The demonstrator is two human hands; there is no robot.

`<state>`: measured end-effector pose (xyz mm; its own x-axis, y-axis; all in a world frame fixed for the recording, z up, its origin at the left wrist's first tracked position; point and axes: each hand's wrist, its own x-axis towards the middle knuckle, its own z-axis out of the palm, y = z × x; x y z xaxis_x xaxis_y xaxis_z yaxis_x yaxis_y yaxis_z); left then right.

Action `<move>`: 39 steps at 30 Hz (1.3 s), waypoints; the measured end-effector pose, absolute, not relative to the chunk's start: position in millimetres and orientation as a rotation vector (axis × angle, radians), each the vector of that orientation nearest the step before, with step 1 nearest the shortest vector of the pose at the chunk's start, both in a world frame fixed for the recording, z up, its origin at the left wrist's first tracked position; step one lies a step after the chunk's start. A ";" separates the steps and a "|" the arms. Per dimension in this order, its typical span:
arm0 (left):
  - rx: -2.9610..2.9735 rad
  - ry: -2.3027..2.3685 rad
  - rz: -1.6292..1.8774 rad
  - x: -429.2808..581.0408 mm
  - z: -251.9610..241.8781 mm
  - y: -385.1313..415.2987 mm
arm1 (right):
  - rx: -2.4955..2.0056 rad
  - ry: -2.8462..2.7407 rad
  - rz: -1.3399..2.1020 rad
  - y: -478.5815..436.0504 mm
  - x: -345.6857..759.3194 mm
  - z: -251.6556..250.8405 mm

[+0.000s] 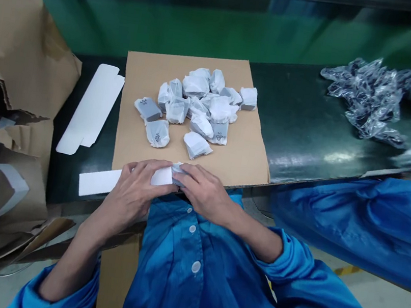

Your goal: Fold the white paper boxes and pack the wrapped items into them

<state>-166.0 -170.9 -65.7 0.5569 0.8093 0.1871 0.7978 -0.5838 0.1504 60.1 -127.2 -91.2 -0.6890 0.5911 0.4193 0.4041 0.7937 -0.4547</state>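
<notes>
My left hand (141,183) is closed around a long narrow white box (98,183), whose far end sticks out to the left. At the box's right end, my right hand (203,190) has its fingers closed on a small wrapped packet (179,169), partly hidden by the fingers. Packet and box end touch; how deep the packet sits in the box, I cannot tell. Just beyond my hands, several white-wrapped packets (196,145) lie in a loose heap on a flat cardboard sheet (132,148).
A flattened white carton (90,108) lies left of the cardboard. Torn brown paper sacking (40,160) with white strips (16,192) stands at far left. Crumpled clear plastic (376,94) is on the dark green bench (308,138) to the right. A co-worker's blue sleeve (354,217) reaches in there.
</notes>
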 end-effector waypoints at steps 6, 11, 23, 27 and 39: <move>2.779 1.439 0.490 -164.2 -73.9 -179.4 | -0.616 -2.325 0.513 -123.4 68.2 -94.3; 2.825 1.648 0.720 -156.3 -79.4 -188.2 | -0.758 -2.281 0.441 -130.3 75.7 -85.1; 2.881 1.524 0.749 -155.6 -83.3 -188.0 | -0.812 -2.140 0.662 -131.2 43.1 -96.0; 2.874 1.499 0.887 -155.8 -88.2 -188.8 | -0.883 -1.833 1.004 -150.3 32.2 -98.0; 2.773 1.783 1.308 -140.9 -52.8 -175.7 | -1.085 -1.590 1.089 -85.0 94.4 -33.4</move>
